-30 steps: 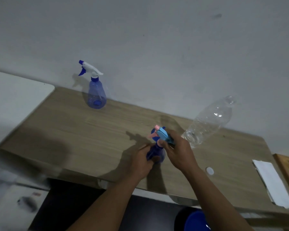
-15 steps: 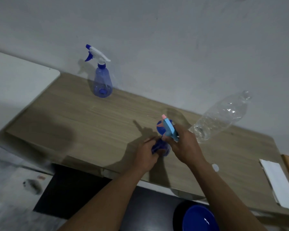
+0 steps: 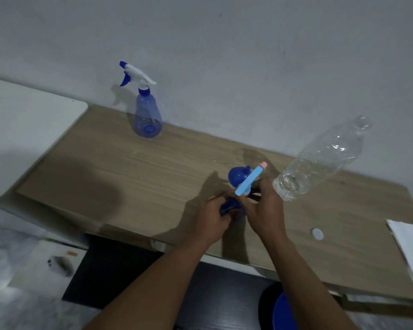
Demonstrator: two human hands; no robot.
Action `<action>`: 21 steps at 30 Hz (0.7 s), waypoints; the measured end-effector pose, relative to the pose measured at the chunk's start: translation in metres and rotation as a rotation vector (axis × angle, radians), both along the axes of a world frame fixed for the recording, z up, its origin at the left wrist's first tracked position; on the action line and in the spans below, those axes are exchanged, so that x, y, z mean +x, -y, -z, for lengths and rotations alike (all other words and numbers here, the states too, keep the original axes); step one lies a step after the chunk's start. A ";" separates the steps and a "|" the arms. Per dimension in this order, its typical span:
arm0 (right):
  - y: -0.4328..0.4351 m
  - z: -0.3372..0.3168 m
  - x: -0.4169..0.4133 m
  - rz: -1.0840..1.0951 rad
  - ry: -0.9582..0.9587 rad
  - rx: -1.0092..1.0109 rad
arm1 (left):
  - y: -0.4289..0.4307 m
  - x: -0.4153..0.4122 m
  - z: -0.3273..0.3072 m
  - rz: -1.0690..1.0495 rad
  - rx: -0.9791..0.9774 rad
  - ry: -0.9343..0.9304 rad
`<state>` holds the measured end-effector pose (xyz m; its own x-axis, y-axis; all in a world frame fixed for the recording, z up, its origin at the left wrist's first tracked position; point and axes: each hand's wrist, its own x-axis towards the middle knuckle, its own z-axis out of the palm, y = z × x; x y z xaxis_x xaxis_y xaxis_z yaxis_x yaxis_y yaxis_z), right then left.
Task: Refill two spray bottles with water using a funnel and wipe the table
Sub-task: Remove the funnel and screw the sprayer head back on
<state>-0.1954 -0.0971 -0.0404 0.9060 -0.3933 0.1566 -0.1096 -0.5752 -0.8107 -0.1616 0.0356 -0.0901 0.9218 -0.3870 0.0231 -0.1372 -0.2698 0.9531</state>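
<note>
My left hand (image 3: 211, 217) grips the body of a small dark blue spray bottle (image 3: 229, 207) near the wooden table's (image 3: 119, 177) front edge. My right hand (image 3: 264, 210) holds its light blue spray head (image 3: 249, 181) with a pink nozzle tip, at the bottle's top. Whether the head is screwed on or loose I cannot tell. A blue funnel (image 3: 237, 176) lies just behind the hands. A second blue spray bottle (image 3: 148, 115) with a white trigger stands at the back left by the wall. A clear plastic water bottle (image 3: 320, 160) stands to the right, uncapped.
A white bottle cap (image 3: 317, 234) lies on the table right of my hands. A folded white cloth (image 3: 409, 251) rests at the table's right end. A white surface (image 3: 22, 129) adjoins the table on the left. A blue round object (image 3: 284, 313) sits below the table.
My right hand has turned the light blue spray head, so its pink tip now points up and to the right. My left hand stays on the bottle. The view shifted slightly.
</note>
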 end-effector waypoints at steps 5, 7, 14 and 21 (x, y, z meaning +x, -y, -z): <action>0.000 0.008 -0.004 -0.100 0.160 -0.109 | -0.002 0.001 0.003 0.027 0.020 0.028; 0.002 0.011 -0.004 -0.088 0.139 -0.056 | -0.002 0.002 0.004 0.027 0.019 0.028; -0.001 0.012 -0.005 -0.064 0.128 0.113 | -0.001 0.004 0.007 0.019 -0.039 -0.057; 0.003 0.019 -0.008 -0.054 0.159 0.075 | -0.001 0.004 0.005 0.026 -0.066 -0.046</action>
